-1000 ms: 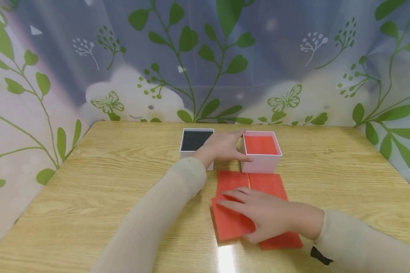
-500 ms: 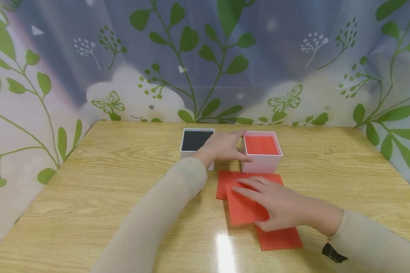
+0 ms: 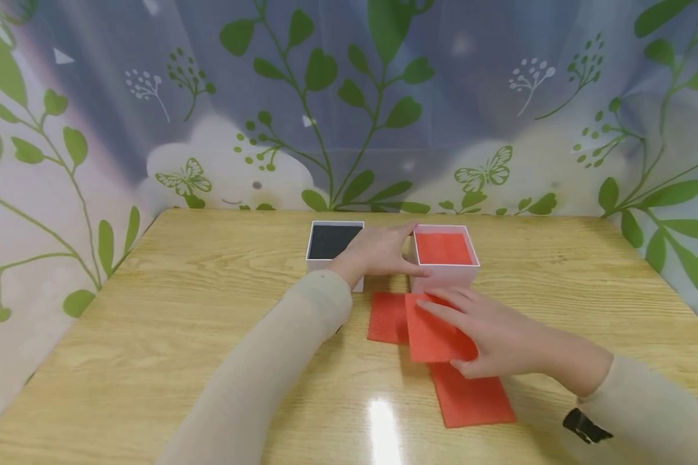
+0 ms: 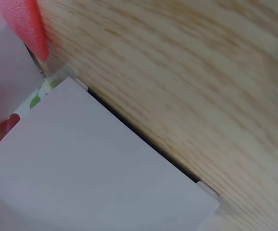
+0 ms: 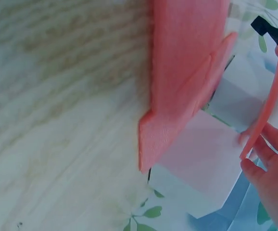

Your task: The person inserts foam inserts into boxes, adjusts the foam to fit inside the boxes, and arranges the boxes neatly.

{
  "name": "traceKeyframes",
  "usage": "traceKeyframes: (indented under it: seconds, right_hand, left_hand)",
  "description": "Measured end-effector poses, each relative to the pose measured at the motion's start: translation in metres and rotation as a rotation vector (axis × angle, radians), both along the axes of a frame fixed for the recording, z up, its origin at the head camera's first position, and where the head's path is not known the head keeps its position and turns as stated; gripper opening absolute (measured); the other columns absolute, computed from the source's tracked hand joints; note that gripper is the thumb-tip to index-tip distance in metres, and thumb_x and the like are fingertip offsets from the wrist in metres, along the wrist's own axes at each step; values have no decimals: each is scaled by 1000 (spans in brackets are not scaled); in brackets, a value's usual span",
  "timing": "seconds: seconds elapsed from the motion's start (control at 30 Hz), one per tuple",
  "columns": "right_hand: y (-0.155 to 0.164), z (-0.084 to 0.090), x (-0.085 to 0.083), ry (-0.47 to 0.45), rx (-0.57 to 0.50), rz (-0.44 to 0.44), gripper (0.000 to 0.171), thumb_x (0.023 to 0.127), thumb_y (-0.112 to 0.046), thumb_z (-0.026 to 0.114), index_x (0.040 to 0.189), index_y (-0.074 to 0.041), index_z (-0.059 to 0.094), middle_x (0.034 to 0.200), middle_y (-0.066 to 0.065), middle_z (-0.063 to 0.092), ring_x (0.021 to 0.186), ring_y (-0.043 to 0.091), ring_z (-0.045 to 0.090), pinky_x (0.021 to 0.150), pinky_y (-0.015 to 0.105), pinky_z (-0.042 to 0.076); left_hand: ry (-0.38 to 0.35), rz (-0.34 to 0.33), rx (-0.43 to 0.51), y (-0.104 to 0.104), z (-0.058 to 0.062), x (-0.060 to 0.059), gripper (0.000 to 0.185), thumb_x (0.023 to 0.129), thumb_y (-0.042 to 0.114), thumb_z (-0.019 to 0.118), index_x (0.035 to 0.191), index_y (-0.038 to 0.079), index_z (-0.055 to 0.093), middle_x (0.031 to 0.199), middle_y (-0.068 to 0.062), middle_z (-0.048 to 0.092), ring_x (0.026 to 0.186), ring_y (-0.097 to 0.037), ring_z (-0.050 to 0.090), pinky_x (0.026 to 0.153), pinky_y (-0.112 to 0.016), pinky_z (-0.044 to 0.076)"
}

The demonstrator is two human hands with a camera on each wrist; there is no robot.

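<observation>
In the head view my right hand [image 3: 450, 332] pinches a red foam sheet [image 3: 421, 342] and holds it lifted off the table, just in front of the pink box [image 3: 442, 276]. That box has red foam inside. In the right wrist view the held sheet [image 5: 268, 98] shows edge-on between my fingers [image 5: 269, 178]. My left hand [image 3: 395, 250] grips the pink box's left side, thumb on the front and index finger at the back corner. Beside that hand stands a white box [image 3: 333, 240] with a black lining; its wall [image 4: 105, 163] fills the left wrist view.
Two more red foam sheets lie flat on the wooden table [image 3: 180, 336], one [image 3: 386, 318] left of the held sheet and one [image 3: 471, 400] nearer me. A leaf-patterned curtain [image 3: 349, 116] closes in the table's back and sides.
My right hand has picked a red sheet off the near stack and carried it away from me toward the pink box. The left hand and both boxes have not moved.
</observation>
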State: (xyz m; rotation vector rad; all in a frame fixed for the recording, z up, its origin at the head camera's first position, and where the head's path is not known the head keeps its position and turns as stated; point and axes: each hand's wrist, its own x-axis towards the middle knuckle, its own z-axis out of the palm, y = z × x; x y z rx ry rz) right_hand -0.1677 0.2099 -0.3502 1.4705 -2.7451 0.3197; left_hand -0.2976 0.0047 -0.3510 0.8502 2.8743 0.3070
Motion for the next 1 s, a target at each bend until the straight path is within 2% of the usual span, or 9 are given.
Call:
traceKeyframes:
  seconds: [0.13, 0.3, 0.37, 0.43, 0.53, 0.7, 0.77, 0.87, 1.0]
  right_hand:
    - [2, 5, -3, 8, 1, -23, 89, 73, -26, 73, 148, -16, 26, 150, 5, 24, 132, 27, 27, 94, 47, 40]
    - [4, 9, -9, 29, -6, -25, 89, 73, -26, 74, 148, -12, 27, 150, 9, 24, 131, 30, 29, 93, 49, 41]
    - [6, 10, -12, 38, -8, -30, 88, 73, -25, 74, 147, -11, 29, 149, 11, 26, 130, 30, 29, 93, 49, 41]
    - [9, 12, -14, 43, -1, -51, 88, 73, -25, 74, 147, -11, 29, 147, 12, 28, 128, 31, 31, 92, 50, 41]
    - [12, 15, -17, 42, 4, -83, 86, 73, -24, 74, 146, -10, 31, 144, 15, 31, 127, 33, 33, 91, 52, 41]
    - [14, 18, -23, 41, 29, -125, 83, 74, -23, 73, 145, -9, 33, 144, 17, 31, 126, 39, 33, 92, 55, 39]
    - [15, 19, -26, 43, 50, -136, 82, 74, -23, 73, 144, -9, 33, 145, 18, 31, 126, 40, 33, 92, 56, 38]
    - [14, 20, -31, 39, 77, -146, 80, 76, -23, 72, 144, -9, 34, 145, 19, 30, 127, 42, 31, 94, 58, 36]
    - [14, 23, -35, 2, 110, -168, 76, 79, -22, 69, 145, -10, 34, 147, 20, 27, 130, 42, 28, 98, 57, 32]
  left_hand:
    - [-4, -5, 3, -1, 0, 0, 103, 71, 77, 52, 151, 23, 18, 135, 1, 50, 106, -13, 55, 88, -34, 45]
    - [-4, -1, -3, -2, 0, 0, 102, 71, 77, 52, 151, 23, 18, 138, 4, 47, 106, -12, 54, 87, -32, 45]
    - [0, -5, -4, -2, 0, 0, 99, 73, 75, 52, 150, 22, 19, 131, 5, 53, 101, -11, 56, 86, -32, 45]
    - [0, -13, -5, -2, 0, 0, 96, 76, 71, 53, 150, 21, 19, 116, 6, 60, 91, -10, 58, 83, -31, 46]
    - [2, -18, -6, -2, 0, 0, 90, 79, 65, 54, 150, 20, 20, 103, 7, 62, 82, -9, 58, 79, -31, 46]
    - [-9, -14, 8, -2, 0, 0, 88, 80, 60, 56, 150, 20, 21, 129, 3, 55, 100, -13, 56, 86, -34, 45]
    - [-18, -13, 16, -1, 0, 0, 89, 79, 60, 56, 150, 20, 21, 130, 3, 54, 102, -14, 56, 87, -35, 45]
    - [-16, -12, 14, -2, 0, 0, 89, 79, 61, 56, 150, 20, 21, 124, 4, 58, 94, -13, 58, 84, -34, 45]
    - [-6, -17, 4, -1, 0, 0, 89, 80, 61, 56, 150, 19, 21, 106, 6, 64, 78, -10, 58, 78, -32, 46]
